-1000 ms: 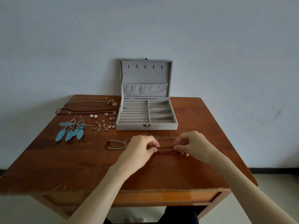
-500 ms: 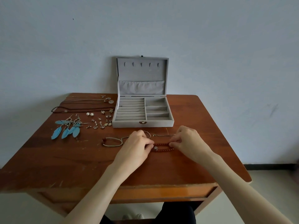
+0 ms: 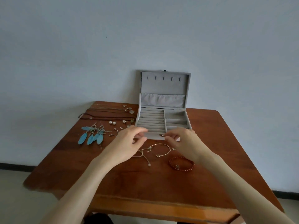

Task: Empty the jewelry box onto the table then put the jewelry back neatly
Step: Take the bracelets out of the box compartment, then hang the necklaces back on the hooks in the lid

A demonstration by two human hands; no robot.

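Hands first: we have both raised at the front wall of the open jewelry box [image 3: 163, 125], the left hand [image 3: 127, 143] with thumb and fingers loosely curved near the box's front left corner, the right hand [image 3: 181, 139] at the front edge by the clasp. Neither plainly holds anything; whether they touch the box we cannot tell. The box stands empty at the back of the bench [image 3: 226, 143], lid upright.

We judge the emptying done and the putting-back about to begin. To do it well, we should steady the box without shifting it, then take one piece at a time, lifting chains by the middle so they do not tangle. The red bead bracelet [image 3: 181, 163] suits a right-hand compartment; the thin chain bracelets [image 3: 155, 151] should be coiled before they go in. The blue feather earrings [image 3: 91, 135] and the small studs [image 3: 112, 122] wait at left.

Half a second ago both hands pinched the bead bracelet on the bench. Now it lies released, near the right wrist, and the hands have moved up to the box.
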